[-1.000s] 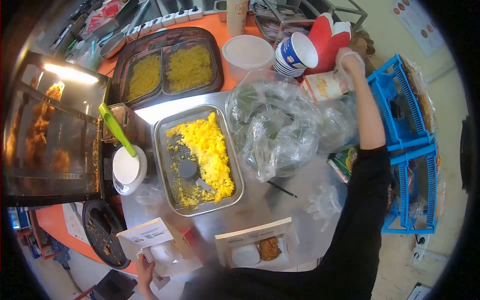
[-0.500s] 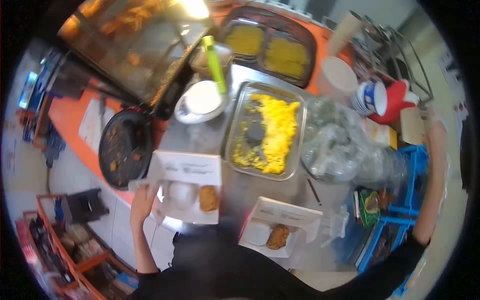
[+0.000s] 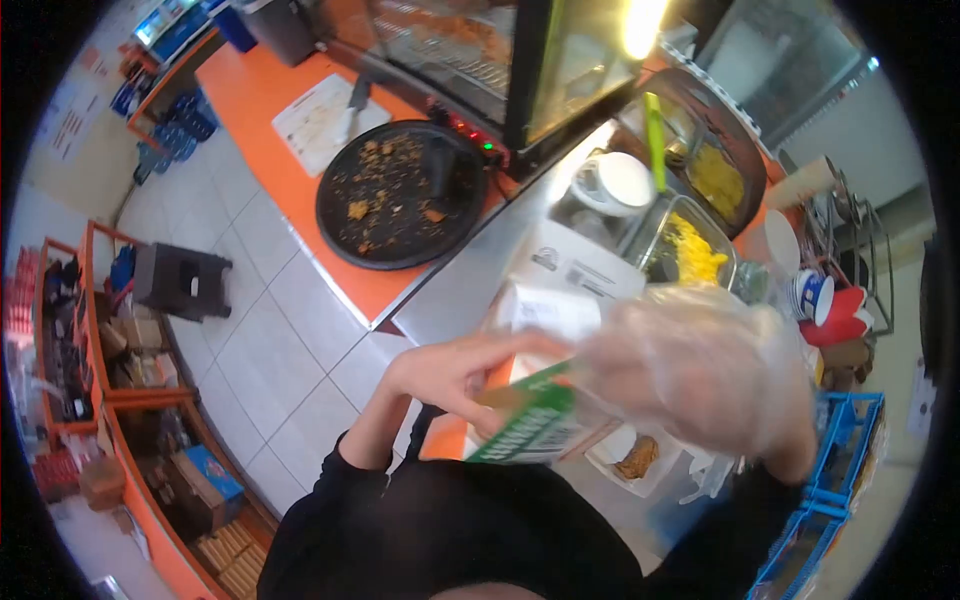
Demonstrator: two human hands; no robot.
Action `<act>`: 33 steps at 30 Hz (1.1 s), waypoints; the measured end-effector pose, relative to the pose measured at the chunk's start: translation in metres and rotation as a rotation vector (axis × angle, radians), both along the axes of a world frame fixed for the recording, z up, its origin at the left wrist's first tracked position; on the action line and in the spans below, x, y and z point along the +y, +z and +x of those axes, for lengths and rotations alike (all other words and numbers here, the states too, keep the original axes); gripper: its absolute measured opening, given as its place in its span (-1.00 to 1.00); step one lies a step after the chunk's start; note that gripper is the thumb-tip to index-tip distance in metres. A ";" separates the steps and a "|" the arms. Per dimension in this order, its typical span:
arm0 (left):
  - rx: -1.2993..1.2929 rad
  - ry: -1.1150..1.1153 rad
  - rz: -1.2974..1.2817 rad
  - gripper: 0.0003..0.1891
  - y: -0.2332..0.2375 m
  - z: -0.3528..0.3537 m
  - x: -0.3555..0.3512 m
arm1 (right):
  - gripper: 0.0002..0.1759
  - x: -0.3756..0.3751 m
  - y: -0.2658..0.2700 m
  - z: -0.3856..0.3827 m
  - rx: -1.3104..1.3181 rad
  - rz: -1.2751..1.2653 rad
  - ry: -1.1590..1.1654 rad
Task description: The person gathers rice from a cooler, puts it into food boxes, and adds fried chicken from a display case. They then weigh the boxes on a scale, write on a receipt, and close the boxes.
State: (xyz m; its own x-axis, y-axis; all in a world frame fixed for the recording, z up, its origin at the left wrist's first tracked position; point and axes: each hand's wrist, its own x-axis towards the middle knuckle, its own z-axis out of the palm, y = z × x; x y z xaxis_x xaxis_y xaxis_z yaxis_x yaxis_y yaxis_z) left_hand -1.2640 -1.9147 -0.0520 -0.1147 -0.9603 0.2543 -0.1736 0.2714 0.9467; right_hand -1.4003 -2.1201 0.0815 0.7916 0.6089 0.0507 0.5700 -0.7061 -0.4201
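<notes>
My left hand (image 3: pixel 465 375) is wrapped round a green, white and orange box (image 3: pixel 535 420), held just in front of my body. Clear plastic covers my right hand (image 3: pixel 700 370), which is blurred at the right side of that box; its fingers cannot be made out. Behind the box stands an open white carton (image 3: pixel 580 265). A brown fried piece (image 3: pixel 637 458) lies in another carton below my right hand. Farther back, a clear tray (image 3: pixel 735 275) of yellow food is partly hidden by the hand.
A round black pan (image 3: pixel 400 195) with crumbs sits on the orange counter, beside a white board (image 3: pixel 320 125) with a knife. A lit glass cabinet (image 3: pixel 440 45) stands behind. Stacked cups (image 3: pixel 812 297) and a blue rack (image 3: pixel 835 470) are at right, a black stool (image 3: pixel 182 280) at left.
The view has swung left. My left hand has come off the carton's edge and now holds the green, white and orange box. My right hand has come in from the far right, covered in plastic.
</notes>
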 end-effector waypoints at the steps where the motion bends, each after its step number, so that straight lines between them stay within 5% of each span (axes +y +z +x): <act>1: 0.025 -0.022 0.159 -0.24 -0.016 0.002 0.017 | -0.66 0.014 -0.008 0.026 0.054 0.079 0.071; 2: 0.051 -0.047 0.313 -0.30 -0.035 0.003 0.036 | -0.66 0.026 -0.017 0.053 0.087 0.136 0.124; 6: 0.711 0.497 0.320 -0.47 -0.111 -0.010 0.107 | -0.57 0.039 -0.055 0.147 -0.063 0.214 0.084; 8: 1.079 0.775 0.321 -0.47 -0.146 -0.016 0.151 | -0.44 -0.002 -0.081 0.184 -0.264 -0.064 -0.170; 10: 1.313 1.007 0.270 -0.47 -0.173 -0.016 0.198 | 0.09 -0.036 -0.093 0.204 0.168 -0.706 -0.739; 13: 1.453 1.271 0.183 -0.48 -0.198 -0.014 0.278 | 0.20 -0.138 -0.181 0.214 0.196 -1.085 -0.811; 16: 1.482 1.475 0.122 -0.48 -0.205 -0.006 0.356 | 0.21 -0.252 -0.276 0.193 0.165 -1.042 -0.907; 19: 1.479 1.597 0.087 -0.48 -0.205 0.021 0.408 | -0.17 -0.168 -0.214 0.200 0.272 -1.114 -0.863; 22: 1.489 1.636 0.057 -0.48 -0.207 0.063 0.432 | -0.37 -0.247 -0.273 0.178 0.077 -1.229 -0.831; 23: 1.483 1.643 0.049 -0.48 -0.208 0.076 0.439 | -0.45 -0.199 -0.247 0.185 0.013 -1.126 -0.942; 26: 1.459 1.624 0.056 -0.49 -0.206 0.133 0.451 | -0.33 -0.142 -0.205 0.188 0.028 -1.215 -1.053; 29: 1.466 1.593 0.072 -0.49 -0.209 0.184 0.455 | 0.09 -0.042 -0.120 0.214 0.274 -1.243 -1.277; 33: 1.478 1.550 0.155 -0.49 -0.211 0.240 0.467 | -0.04 -0.020 -0.199 0.198 0.106 0.374 -1.512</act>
